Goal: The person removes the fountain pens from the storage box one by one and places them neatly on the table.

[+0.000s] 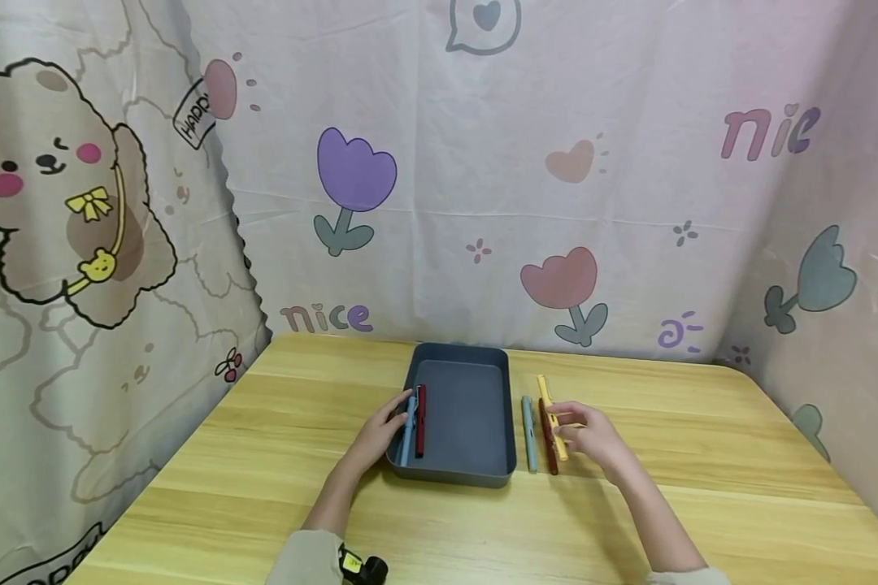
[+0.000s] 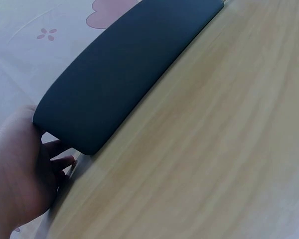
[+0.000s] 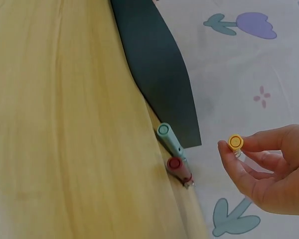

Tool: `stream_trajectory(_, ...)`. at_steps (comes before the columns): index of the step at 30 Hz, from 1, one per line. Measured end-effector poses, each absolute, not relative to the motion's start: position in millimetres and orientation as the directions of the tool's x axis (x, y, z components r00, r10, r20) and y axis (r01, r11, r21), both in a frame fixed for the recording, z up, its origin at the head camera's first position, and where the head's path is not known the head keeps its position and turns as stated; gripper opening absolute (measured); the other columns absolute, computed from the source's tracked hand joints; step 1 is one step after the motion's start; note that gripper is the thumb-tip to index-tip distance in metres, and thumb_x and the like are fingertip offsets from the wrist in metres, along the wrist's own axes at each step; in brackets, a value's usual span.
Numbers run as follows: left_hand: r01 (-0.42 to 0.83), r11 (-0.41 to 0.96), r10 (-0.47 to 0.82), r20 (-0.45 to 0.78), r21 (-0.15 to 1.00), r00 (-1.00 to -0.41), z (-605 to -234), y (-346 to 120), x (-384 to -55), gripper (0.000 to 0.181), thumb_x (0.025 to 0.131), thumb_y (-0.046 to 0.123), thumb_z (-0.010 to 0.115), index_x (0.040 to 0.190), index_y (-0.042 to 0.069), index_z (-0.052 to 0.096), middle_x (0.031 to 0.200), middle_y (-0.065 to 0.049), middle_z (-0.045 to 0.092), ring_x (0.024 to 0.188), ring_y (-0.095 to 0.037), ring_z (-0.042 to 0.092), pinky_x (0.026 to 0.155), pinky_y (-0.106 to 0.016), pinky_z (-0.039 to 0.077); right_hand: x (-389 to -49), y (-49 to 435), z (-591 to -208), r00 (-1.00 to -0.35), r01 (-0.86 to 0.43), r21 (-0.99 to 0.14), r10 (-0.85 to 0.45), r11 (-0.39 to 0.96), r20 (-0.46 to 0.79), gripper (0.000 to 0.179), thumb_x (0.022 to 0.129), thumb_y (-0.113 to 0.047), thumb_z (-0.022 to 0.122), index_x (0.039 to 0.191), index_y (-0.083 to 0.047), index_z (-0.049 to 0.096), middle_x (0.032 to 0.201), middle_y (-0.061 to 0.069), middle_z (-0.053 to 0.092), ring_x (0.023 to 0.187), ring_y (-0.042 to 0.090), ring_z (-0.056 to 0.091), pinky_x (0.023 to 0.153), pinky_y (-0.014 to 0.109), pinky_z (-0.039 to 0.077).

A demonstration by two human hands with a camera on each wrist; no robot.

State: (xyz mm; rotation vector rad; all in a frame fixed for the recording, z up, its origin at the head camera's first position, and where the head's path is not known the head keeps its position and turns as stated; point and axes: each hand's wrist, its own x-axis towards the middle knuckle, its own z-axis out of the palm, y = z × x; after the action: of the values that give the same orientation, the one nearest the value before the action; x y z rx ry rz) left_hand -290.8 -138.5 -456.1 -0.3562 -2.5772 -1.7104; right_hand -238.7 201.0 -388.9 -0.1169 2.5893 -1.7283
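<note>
A dark grey rectangular tray (image 1: 457, 406) lies on the table, holding a blue pen (image 1: 407, 435) and a dark red pen (image 1: 420, 422) along its left side. My left hand (image 1: 371, 437) grips the tray's left wall, also seen at the tray's side in the left wrist view. Between thumb and fingertips, my right hand (image 1: 594, 435) pinches a yellow pen (image 1: 545, 392), held above the table in the right wrist view. Beneath and beside it, a second dark red pen (image 1: 552, 463) and a light teal pen (image 1: 530, 439) lie right of the tray.
The wooden table (image 1: 263, 487) meets a printed fabric curtain (image 1: 439, 162) at its back, with more fabric at both sides. A black device with a yellow label (image 1: 353, 562) sits on the left sleeve's wrist.
</note>
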Motion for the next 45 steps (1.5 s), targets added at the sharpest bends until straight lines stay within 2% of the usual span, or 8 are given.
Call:
stream_trajectory(23,0.207,0.358,0.18,0.15,0.911,-0.972,-454.2,-139.6,-289.6,0.044,0.097,0.015,0.047,0.141,0.013,0.04,0.143,-0.019,0.031,0.131,-0.038,0.024,0.102,-0.056,0.021,-239.6,225.2,-409.5,-1.0,-0.001,-0.928,-0.018,0.373,-0.006,0.034,0.084,0.006,0.053,0.118,0.012,0.052,0.107,0.024,0.057,0.087,0.025,0.057,0.066,0.034,0.051)
stream_trajectory(30,0.197,0.362,0.171,0.143,0.911,-0.975,-453.2,-139.5,-289.9,0.044,0.097,0.016,0.046,0.141,0.016,0.041,0.143,-0.019,0.031,0.131,-0.038,0.024,0.101,-0.057,0.021,-241.4,230.2,-413.8,-0.999,0.019,-0.934,-0.02,0.358,-0.028,0.034,0.085,0.007,0.053,0.119,0.012,0.051,0.109,0.027,0.055,0.087,0.025,0.057,0.07,0.034,0.051)
stream_trajectory(45,0.206,0.358,0.173,0.152,0.911,-0.973,-455.9,-138.3,-289.1,0.043,0.097,0.014,0.046,0.14,0.014,0.041,0.143,-0.019,0.032,0.131,-0.038,0.024,0.102,-0.056,0.02,-244.1,235.0,-425.3,-0.996,0.07,-0.933,-0.021,0.354,-0.083,0.033,0.087,0.004,0.053,0.119,0.011,0.05,0.109,0.024,0.054,0.095,0.029,0.055,0.076,0.04,0.05)
